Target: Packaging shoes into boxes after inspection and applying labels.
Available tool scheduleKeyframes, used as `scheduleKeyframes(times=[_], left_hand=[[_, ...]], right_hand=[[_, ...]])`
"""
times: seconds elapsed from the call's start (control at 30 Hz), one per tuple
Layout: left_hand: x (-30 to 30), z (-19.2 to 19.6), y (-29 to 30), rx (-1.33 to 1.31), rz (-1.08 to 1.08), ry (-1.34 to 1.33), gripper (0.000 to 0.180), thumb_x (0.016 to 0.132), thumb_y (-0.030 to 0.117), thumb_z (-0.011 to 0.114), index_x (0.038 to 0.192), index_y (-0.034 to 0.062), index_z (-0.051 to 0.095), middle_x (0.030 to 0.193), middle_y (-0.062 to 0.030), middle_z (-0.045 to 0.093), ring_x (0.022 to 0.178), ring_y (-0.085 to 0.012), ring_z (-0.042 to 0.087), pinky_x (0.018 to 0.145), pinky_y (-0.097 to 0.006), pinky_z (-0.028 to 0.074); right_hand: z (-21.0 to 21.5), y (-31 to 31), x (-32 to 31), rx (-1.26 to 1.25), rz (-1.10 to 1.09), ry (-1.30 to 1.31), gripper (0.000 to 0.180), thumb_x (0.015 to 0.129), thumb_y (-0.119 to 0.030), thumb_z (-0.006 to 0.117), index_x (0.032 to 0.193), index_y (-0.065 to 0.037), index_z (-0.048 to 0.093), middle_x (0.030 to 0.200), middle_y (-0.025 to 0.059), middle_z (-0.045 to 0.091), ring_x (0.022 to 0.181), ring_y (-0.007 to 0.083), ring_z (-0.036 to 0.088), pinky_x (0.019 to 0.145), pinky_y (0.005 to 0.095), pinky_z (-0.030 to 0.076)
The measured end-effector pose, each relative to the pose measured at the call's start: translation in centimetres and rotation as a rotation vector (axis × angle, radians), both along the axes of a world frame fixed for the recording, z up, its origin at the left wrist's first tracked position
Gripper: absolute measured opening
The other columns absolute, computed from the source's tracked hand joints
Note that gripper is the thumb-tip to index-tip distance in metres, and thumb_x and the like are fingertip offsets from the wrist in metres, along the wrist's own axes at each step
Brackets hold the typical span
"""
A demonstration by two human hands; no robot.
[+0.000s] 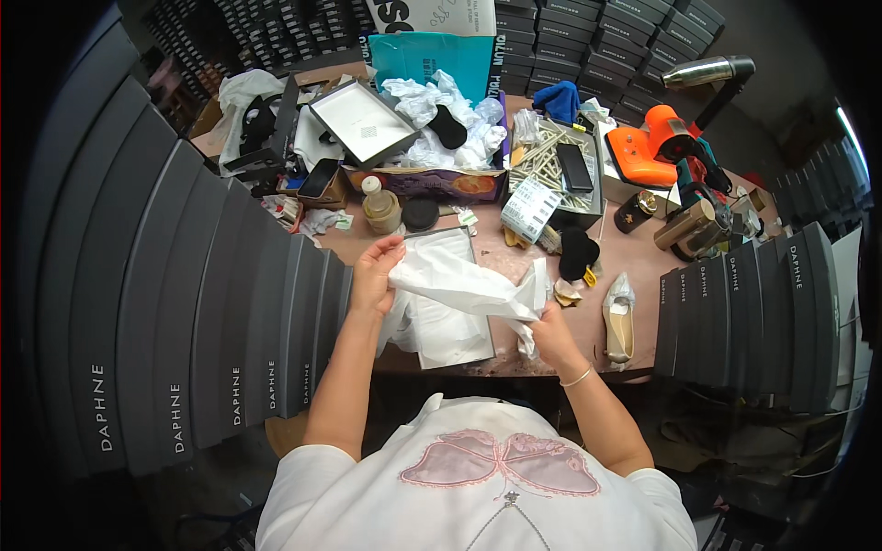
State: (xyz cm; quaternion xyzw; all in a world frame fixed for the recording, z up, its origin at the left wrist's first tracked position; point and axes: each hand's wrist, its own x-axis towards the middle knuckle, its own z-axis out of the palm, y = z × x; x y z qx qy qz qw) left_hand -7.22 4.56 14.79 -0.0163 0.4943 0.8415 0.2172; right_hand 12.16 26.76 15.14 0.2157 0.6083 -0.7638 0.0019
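Observation:
Crumpled white tissue paper (459, 274) is stretched between my two hands above the table. My left hand (374, 274) pinches its left end between thumb and fingers. At the paper's lower right end, my right hand (554, 336) has its fingers closed on it. Beneath the paper lies a shallow shoe box (491, 345) lined with white sheets, partly covered from view. To the right of my right hand, a beige flat shoe (620, 323) lies with its toe pointing away and pale wrapping in the toe end.
Stacks of dark shoe boxes (207, 303) flank the table at left, with more boxes (744, 312) at right. Behind the work area are a bottle (381, 207), a carton of crumpled paper (432, 182), a box of sticks with a phone (575, 168), and an orange device (648, 151).

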Motion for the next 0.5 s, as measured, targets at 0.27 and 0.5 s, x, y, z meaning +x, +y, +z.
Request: scheduleKeyframes(times=[0.27,0.5], left_hand=[[-3.2,-9.3,2.0,0.059,0.323,-0.18,0.023,0.089,0.007,0.061,0.111,0.0017,0.057,0.1,-0.0069,0.062,0.094,-0.0176,0.059,0.086,-0.032,0.047],[7.4,5.4,3.5,-0.509,-0.042,0.72,0.064,0.088,0.02,0.064,0.141,0.0032,0.031,0.134,-0.0176,0.044,0.125,-0.0297,0.043,0.104,-0.036,0.033]], right_hand=[[2.9,2.6,1.2,-0.448,-0.131,0.15,0.018,0.091,-0.011,0.061,0.106,-0.002,0.063,0.099,0.004,0.065,0.085,0.0082,0.061,0.071,0.0253,0.051],[2.7,2.0,-0.2,0.355,-0.055,0.327,0.02,0.093,-0.011,0.056,0.106,0.002,0.064,0.087,0.0017,0.056,0.077,0.0088,0.051,0.067,0.0225,0.041]])
